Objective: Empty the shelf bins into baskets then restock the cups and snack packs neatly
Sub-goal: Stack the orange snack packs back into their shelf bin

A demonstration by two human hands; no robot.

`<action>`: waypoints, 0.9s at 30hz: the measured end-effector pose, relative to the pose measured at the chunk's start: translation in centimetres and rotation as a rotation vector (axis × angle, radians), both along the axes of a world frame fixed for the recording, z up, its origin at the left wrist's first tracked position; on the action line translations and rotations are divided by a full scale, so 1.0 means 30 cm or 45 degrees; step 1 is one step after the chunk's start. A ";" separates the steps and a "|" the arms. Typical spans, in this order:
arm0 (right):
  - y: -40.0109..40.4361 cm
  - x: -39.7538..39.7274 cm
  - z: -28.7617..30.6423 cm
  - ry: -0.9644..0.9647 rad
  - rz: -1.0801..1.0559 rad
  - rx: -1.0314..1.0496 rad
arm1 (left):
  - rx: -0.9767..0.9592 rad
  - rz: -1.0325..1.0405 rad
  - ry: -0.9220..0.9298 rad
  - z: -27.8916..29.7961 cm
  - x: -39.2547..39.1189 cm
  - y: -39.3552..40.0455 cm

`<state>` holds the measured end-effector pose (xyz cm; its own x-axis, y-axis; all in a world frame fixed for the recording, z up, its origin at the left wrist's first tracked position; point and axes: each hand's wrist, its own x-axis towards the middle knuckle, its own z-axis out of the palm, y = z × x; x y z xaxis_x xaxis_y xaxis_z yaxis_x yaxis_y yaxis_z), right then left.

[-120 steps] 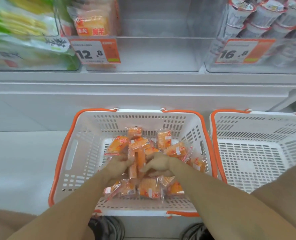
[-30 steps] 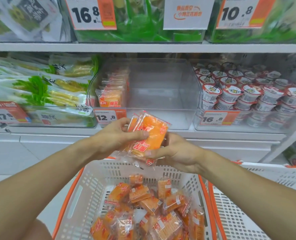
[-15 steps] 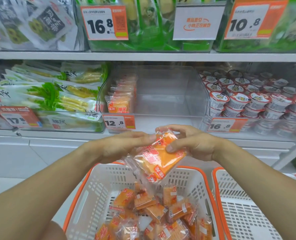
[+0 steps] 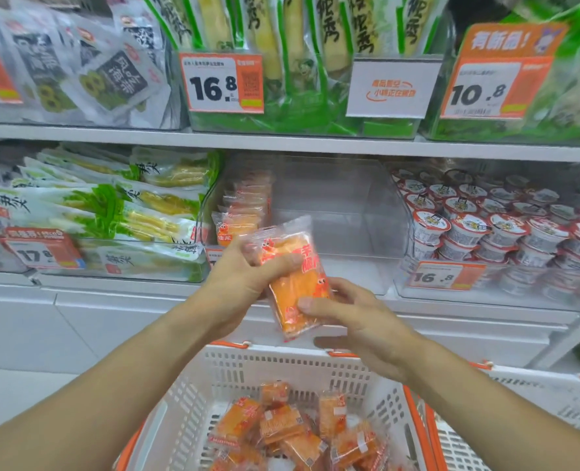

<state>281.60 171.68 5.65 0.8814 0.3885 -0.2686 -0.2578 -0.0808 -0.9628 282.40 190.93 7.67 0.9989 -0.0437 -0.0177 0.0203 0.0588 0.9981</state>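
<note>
A white store shelf unit [image 4: 282, 144] fills the far side of the scene, w/ green-and-yellow veg packs [image 4: 95, 212] stacked at left and bagged goods on the tier above. Near, at bottom centre, a white basket w/ orange rim [image 4: 282, 365] holds a loose heap of orange snack packs [image 4: 282, 426]; a second white basket [image 4: 519, 402] sits just beside it at right. On the mid shelf, a clear bin [image 4: 343, 212] stands between the veg packs and a bin of stacked cups [image 4: 485, 229] at right; a short row of orange packs [image 4: 244, 209] stands upright along its left wall, rest of its floor bare. Price tags read 16.8 [image 4: 222, 83], 10.8 [image 4: 482, 90] and 16.8 [image 4: 446, 275]. In front of the clear bin, above the basket, both hands hold a small bunch of snack packs [image 4: 295, 280], roughly upright. Left hand [image 4: 244, 277] grips the upper part, thumb curled across the front, fingers wrapped behind. Right hand [image 4: 353, 317] pinches the lower end, thumb on the front face, fingers underneath.
</note>
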 end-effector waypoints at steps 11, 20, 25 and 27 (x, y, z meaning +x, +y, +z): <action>0.028 0.099 0.070 -0.608 -0.145 0.122 | 0.687 0.131 -0.596 0.053 0.029 0.025; 0.093 0.412 0.124 -1.042 -0.213 -0.744 | 1.465 0.339 -0.739 -0.094 0.160 0.190; 0.135 0.708 0.042 -0.636 -0.125 -0.790 | 1.531 0.290 -0.720 -0.139 0.190 0.194; 0.167 0.779 0.020 -0.478 -0.162 -0.676 | 1.535 0.254 -0.719 -0.164 0.203 0.205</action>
